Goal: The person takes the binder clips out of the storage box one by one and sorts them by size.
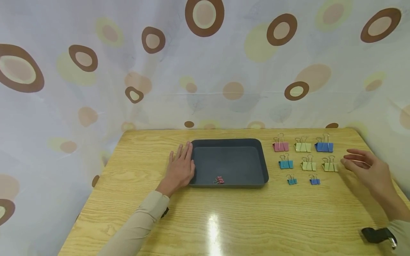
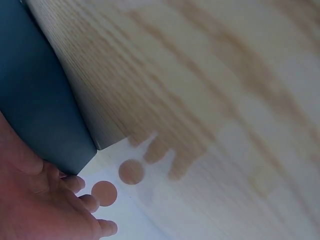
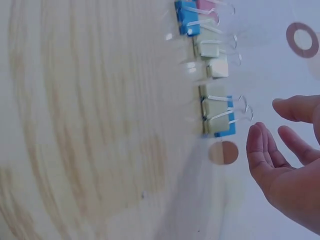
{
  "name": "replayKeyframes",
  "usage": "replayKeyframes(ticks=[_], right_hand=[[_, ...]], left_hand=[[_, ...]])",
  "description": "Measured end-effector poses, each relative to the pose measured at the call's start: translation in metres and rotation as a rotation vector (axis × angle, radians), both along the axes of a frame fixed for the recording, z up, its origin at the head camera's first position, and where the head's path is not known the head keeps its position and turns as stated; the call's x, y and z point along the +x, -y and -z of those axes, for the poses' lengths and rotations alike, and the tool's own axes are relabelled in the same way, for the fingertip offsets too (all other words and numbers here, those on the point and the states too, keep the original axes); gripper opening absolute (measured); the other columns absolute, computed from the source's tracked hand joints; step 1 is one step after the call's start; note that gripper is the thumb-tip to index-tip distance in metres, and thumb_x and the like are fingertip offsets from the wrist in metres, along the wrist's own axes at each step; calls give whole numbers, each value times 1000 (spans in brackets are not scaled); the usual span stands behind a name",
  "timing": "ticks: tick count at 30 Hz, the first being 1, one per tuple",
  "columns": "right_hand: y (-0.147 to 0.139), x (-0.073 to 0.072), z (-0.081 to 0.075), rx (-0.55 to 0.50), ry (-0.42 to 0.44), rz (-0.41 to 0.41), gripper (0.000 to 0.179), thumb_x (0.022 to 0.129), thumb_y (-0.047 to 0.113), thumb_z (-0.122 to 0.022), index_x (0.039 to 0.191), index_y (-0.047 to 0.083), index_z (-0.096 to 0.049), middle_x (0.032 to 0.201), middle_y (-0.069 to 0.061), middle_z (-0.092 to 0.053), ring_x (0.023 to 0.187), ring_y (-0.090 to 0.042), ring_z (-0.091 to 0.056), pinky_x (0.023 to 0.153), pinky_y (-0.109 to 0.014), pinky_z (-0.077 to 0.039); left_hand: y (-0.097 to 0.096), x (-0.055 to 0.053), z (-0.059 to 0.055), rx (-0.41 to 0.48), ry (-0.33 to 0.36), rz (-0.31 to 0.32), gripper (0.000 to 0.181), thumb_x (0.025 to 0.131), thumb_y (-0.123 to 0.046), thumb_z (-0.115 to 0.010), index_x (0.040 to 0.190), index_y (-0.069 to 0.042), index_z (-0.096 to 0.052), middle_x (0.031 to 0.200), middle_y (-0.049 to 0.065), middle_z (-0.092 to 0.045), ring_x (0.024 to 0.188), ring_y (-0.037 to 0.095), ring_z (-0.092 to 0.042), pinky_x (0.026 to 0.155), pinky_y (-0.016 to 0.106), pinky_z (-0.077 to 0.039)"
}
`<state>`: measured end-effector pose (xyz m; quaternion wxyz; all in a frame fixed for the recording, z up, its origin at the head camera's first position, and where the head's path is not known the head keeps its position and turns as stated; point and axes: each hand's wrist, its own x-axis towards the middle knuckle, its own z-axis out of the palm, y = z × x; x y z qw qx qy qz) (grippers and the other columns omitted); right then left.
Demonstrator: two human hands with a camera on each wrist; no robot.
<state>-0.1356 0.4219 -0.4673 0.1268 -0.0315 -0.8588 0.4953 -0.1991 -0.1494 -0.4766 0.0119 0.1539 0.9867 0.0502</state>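
My left hand (image 1: 181,167) lies with straight fingers against the left side of a dark grey tray (image 1: 264,167). A small red binder clip (image 1: 219,180) is inside the tray by its front wall. My right hand (image 1: 368,169), fingers loosely bent and holding nothing, hovers just right of a light green binder clip (image 1: 330,166). In the right wrist view, thumb and fingertips stand apart from that clip's wire handles. Behind it are a large blue clip (image 1: 324,147), a pale green clip (image 1: 303,147) and a pink clip (image 1: 280,146).
Beside the near green clip are another pale green clip (image 1: 309,166) and a teal-blue clip (image 1: 286,164). Closer to me sit a small teal clip (image 1: 292,181) and a small blue-violet clip (image 1: 315,181). A patterned curtain (image 1: 224,64) hangs behind the wooden table (image 1: 243,220).
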Motion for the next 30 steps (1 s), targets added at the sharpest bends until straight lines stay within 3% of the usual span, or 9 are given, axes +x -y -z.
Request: replayKeyframes(ticks=[6, 12, 22, 30], right_hand=[[17, 8, -8, -27, -23, -100, 39, 99, 7, -67, 134, 22, -62, 108, 24, -67, 93, 13, -64, 74, -7, -50], [41, 14, -14, 34, -18, -134, 34, 98, 9, -71, 131, 5, -64, 111, 17, -70, 97, 10, -65, 78, -7, -49], [72, 20, -20, 32, -58, -188, 30, 98, 5, -69, 127, 2, -66, 115, 14, -70, 102, 6, -65, 81, -8, -49], [112, 15, -31, 14, -100, -306, 29, 99, 3, -67, 128, 0, -65, 119, 7, -68, 106, 0, -65, 83, -13, -52]], left_hand=[[-1, -1, -1, 5, 2, 4, 63, 111, -27, -29, 166, -6, -6, 173, 8, -6, 158, 33, -8, 122, 60, -13], [-1, -2, -1, 0, 1, -2, 62, 111, -28, -29, 166, -8, -7, 173, 8, -5, 158, 33, -6, 122, 60, -12], [-2, -2, -1, -23, 12, -1, 64, 112, -29, -29, 166, -8, -4, 173, 7, -2, 158, 32, -4, 122, 60, -12], [0, -1, 0, -18, 11, -4, 62, 112, -28, -28, 166, -8, -4, 173, 7, -2, 158, 32, -6, 122, 60, -13]])
